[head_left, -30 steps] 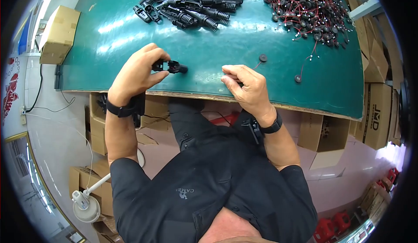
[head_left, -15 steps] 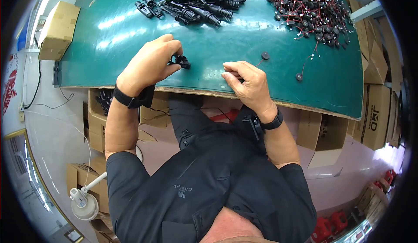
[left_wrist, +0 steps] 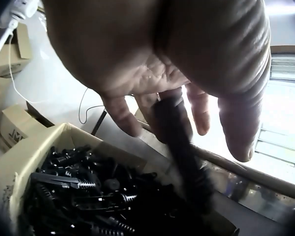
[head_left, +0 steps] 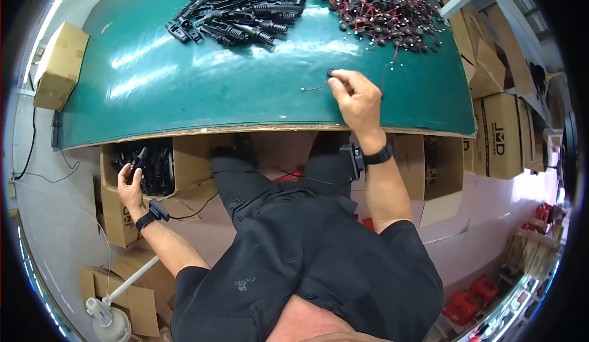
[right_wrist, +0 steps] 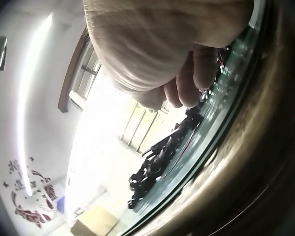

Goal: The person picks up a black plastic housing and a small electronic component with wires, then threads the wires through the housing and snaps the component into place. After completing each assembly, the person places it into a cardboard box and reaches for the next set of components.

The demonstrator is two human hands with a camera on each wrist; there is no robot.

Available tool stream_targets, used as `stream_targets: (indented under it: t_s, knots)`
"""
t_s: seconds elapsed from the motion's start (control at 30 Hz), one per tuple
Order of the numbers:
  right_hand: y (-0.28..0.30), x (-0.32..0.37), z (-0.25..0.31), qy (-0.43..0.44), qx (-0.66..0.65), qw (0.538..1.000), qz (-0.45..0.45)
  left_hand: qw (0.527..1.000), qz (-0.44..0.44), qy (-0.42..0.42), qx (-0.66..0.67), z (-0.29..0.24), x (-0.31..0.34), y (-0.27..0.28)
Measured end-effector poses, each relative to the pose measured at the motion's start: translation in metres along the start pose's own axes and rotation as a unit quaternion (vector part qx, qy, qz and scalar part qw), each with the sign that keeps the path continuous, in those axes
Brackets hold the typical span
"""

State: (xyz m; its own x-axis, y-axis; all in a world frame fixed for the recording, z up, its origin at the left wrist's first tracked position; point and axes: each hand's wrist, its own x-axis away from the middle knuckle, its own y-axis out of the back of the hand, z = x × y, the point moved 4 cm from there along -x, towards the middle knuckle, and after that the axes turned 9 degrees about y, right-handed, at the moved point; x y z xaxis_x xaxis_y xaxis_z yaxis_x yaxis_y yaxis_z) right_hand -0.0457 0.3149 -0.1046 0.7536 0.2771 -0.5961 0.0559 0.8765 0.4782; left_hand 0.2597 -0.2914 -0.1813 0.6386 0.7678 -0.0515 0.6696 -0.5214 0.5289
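Note:
Over an open carton (head_left: 193,152) below the table's left part, the left hand (head_left: 130,190) has its fingers extended. In the left wrist view a blurred, ribbed black part (left_wrist: 184,152) hangs below the palm of this hand (left_wrist: 162,54), in front of spread fingers; no finger curls round it. More black parts (left_wrist: 83,182) fill the carton. Above the table's front edge, the right hand (head_left: 359,99) pinches a small black disc (head_left: 331,72) between thumb and fingers, its red wire (head_left: 315,88) trailing left. The right wrist view hides the disc behind the hand (right_wrist: 162,44).
On the green table (head_left: 202,106) lie a pile of black ribbed parts (head_left: 245,17) and, right of it, a heap of wired discs (head_left: 386,11). A closed carton (head_left: 61,66) stands at the left edge; another open carton (head_left: 443,167) is below right.
The left hand has moved from above the table down to the carton and spread its fingers off the black part. The right hand has moved up and taken hold of a disc. The head view has shifted.

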Motion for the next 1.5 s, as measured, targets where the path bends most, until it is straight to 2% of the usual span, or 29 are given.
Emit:
stream_targets:
  t_s: [0.07, 0.1, 0.17, 0.23, 0.3, 0.37, 0.43, 0.47, 0.53, 0.63, 0.7, 0.8, 0.83, 0.93, 1.0, 1.07, 1.13, 1.2, 1.5]
  knots:
    - [0.007, -0.007, -0.014, -0.056, 0.074, 0.995, -0.030, 0.997, -0.058, -0.052, -0.005, 0.000, -0.011, 0.004]
    - [0.007, -0.010, -0.017, -0.053, 0.076, 0.995, -0.035, 0.997, -0.058, -0.057, -0.001, -0.009, -0.016, -0.002]
    - [-0.002, -0.017, -0.020, -0.005, 0.167, 0.986, 0.002, 0.963, -0.108, -0.155, -0.193, -0.084, -0.009, -0.039]
    - [-0.015, -0.025, -0.017, 0.032, 0.207, 0.978, 0.018, 0.982, 0.031, -0.158, -0.098, -0.180, 0.009, -0.112]
    - [-0.021, -0.022, -0.021, 0.000, 0.203, 0.977, 0.068, 0.952, 0.127, -0.258, -0.105, -0.229, 0.006, -0.166]
    - [-0.027, -0.023, -0.022, -0.005, 0.201, 0.975, 0.096, 0.909, 0.160, -0.364, -0.127, -0.269, 0.000, -0.217]
    - [-0.024, -0.023, -0.025, -0.044, 0.164, 0.983, 0.065, 0.881, 0.159, -0.424, -0.136, -0.304, -0.011, -0.261]
    - [-0.023, -0.022, -0.027, -0.065, 0.146, 0.986, 0.050, 0.883, 0.154, -0.424, -0.133, -0.314, -0.025, -0.280]
    - [-0.022, -0.020, -0.031, -0.067, 0.136, 0.987, 0.043, 0.831, 0.088, -0.499, -0.230, -0.326, -0.042, -0.309]
    - [-0.016, -0.019, -0.035, -0.089, 0.113, 0.989, 0.021, 0.819, 0.122, -0.480, -0.288, -0.337, -0.051, -0.319]
    - [-0.014, -0.017, -0.038, -0.110, 0.047, 0.993, -0.004, 0.809, 0.143, -0.471, -0.322, -0.340, -0.055, -0.322]
    - [-0.012, -0.010, -0.045, -0.141, -0.019, 0.990, -0.025, 0.812, 0.085, -0.533, -0.223, -0.338, -0.030, -0.299]
    - [-0.013, -0.009, -0.048, -0.153, -0.050, 0.986, -0.035, 0.812, 0.090, -0.531, -0.227, -0.335, -0.018, -0.292]
    - [-0.018, -0.006, -0.047, -0.178, -0.113, 0.977, -0.040, 0.872, 0.200, -0.398, -0.203, -0.318, 0.019, -0.280]
    - [-0.024, -0.006, -0.040, -0.188, -0.172, 0.966, -0.039, 0.879, 0.221, -0.379, -0.185, -0.305, 0.041, -0.282]
    - [-0.030, -0.006, -0.038, -0.177, -0.165, 0.969, -0.038, 0.894, 0.245, -0.347, -0.142, -0.293, 0.060, -0.282]
    - [-0.036, -0.009, -0.032, -0.134, -0.155, 0.978, -0.047, 0.895, 0.234, -0.351, -0.145, -0.286, 0.071, -0.281]
    - [-0.038, -0.008, -0.028, -0.144, -0.173, 0.973, -0.044, 0.895, 0.206, -0.369, -0.146, -0.283, 0.078, -0.278]
    - [-0.039, -0.012, -0.022, -0.200, -0.279, 0.937, -0.064, 0.912, 0.187, -0.350, -0.107, -0.274, 0.095, -0.276]
